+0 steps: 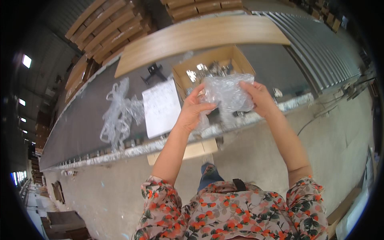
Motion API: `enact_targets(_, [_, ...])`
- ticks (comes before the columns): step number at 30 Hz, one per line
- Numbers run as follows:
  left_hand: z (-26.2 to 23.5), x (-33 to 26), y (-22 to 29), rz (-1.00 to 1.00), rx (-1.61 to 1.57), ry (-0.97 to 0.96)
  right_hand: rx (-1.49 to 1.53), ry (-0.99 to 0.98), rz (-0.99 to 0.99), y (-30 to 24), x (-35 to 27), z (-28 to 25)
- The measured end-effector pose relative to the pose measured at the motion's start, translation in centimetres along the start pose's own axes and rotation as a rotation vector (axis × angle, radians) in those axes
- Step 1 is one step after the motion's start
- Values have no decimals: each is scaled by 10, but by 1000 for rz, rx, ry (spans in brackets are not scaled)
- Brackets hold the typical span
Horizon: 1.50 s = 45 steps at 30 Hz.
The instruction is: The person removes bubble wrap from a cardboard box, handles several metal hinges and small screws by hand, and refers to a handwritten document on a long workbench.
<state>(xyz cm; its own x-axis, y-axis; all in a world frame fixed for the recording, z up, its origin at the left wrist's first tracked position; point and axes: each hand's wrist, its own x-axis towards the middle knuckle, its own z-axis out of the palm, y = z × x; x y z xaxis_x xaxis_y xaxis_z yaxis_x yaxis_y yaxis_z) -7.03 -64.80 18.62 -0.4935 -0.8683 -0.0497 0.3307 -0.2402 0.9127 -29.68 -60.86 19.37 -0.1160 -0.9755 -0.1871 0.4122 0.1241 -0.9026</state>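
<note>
A crumpled clear plastic bag (229, 93) is stretched between my hands above the near edge of the conveyor. My left hand (193, 110) pinches its left side, thumb and fingers closed on the film. At the bag's upper right, my right hand (258, 97) grips the other edge between thumb and fingers. Whether anything lies inside the bag I cannot make out. Just behind it sits an open cardboard box (242, 61) with shiny metal hardware (212, 70) in it; the bag hides part of the box's near side.
Left of the box lie a white sheet with handwriting (161, 109), a loose heap of clear plastic (121, 116) and a black bracket (153, 74). A long wood-coloured board (200, 34) lies along the far side. Metal rollers (316, 50) extend right; stacked cartons (107, 28) stand behind.
</note>
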Motion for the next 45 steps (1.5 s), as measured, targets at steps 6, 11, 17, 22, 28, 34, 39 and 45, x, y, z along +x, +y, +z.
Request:
enact_targets(6, [-125,88,70,1,230,113,-807,42,-269,-36,116,40])
enact_targets(11, [-157,124,94,237,340,290,-1533,104,-717,-41,164,71])
enact_targets(17, [-191,143,110,192,97,365,-987,-31,-320,-70,196,71])
enact_targets(22, [-196,126,111,375,-160,265,-1023,-113,-366,-90,210,67])
enact_targets(28, [-242,74,136,475,-38,303,-1039,-233,-443,-83,210,77])
enact_targets(34, [-305,40,168,368,372,799,-931,-220,-326,-77,202,116])
enact_targets(39, [-383,37,207,820,-138,1090,-896,-256,-143,-58,194,165])
enact_targets(45, [-425,55,143,728,674,1350,-895,-418,8,-31,206,236])
